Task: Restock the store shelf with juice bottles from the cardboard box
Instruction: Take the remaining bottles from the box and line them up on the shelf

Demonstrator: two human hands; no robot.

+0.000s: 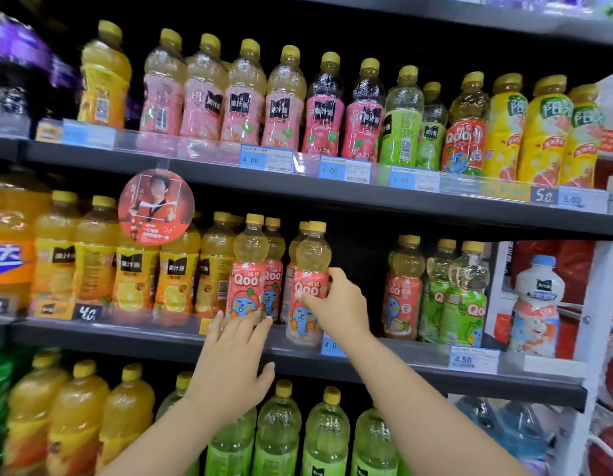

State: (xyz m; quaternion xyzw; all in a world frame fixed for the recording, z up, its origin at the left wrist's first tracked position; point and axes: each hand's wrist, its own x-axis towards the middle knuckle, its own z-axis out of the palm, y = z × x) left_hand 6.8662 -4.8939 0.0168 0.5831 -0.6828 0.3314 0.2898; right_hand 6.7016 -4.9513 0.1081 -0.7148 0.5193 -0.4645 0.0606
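Middle shelf: right hand grips a red-labelled bottle; left hand, fingers straight, touches another; two more stand behind.

Motion-blurred purple packs at the left edge; price tag partly behind the forearm

Two bare forearms, no sleeves, watch or rings seen. Left hand, right hand: short, plain nails on fingers.
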